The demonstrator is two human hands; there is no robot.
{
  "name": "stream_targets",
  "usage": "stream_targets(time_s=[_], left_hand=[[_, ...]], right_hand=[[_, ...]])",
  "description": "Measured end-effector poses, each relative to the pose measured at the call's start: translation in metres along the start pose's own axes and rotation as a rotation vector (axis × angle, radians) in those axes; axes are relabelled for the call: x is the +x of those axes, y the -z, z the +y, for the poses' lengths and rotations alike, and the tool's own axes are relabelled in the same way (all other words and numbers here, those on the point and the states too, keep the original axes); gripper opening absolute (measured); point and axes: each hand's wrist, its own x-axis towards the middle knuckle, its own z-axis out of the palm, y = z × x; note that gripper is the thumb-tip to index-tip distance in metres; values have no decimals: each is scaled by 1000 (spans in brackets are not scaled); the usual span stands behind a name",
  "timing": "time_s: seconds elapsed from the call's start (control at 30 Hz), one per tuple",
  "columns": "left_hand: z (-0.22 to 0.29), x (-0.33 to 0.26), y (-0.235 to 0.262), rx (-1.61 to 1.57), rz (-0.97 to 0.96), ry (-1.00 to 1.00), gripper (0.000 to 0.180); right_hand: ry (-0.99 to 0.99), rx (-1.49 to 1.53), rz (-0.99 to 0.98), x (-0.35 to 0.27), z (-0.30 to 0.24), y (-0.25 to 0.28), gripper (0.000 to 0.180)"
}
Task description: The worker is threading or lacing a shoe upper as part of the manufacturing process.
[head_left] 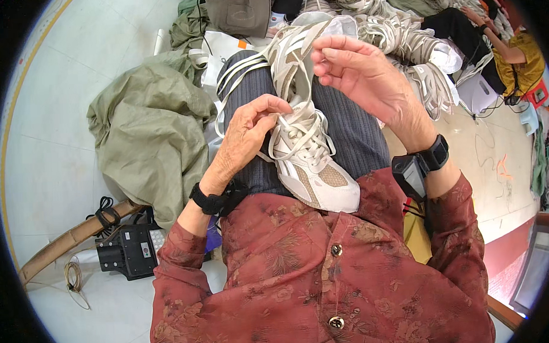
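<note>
Resting on the person's lap, toe toward the body, a beige-and-white sneaker (310, 164) lies between 2 hands. Left hand (243, 142) pinches a cream shoelace (297, 131) at the eyelets, fingers closed on it. Right hand (359, 72), raised above the shoe's tongue, pinches another stretch of lace. Olive cloth (149, 133) lies left; more sneakers (415, 51) are piled behind.

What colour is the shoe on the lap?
The shoe is white with beige mesh panels, seen in the head view.
</note>
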Motion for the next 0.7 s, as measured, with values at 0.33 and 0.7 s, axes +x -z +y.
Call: stream_targets(time_s=[0.33,0.7], left_hand=[[-12,2,-1,-78,32,-51,30],[-18,-1,-3,57,214,-111,17]], right_hand=[[452,-1160,-366,-35,46,-38,18],[541,-1300,-182,-25,57,-41,12]])
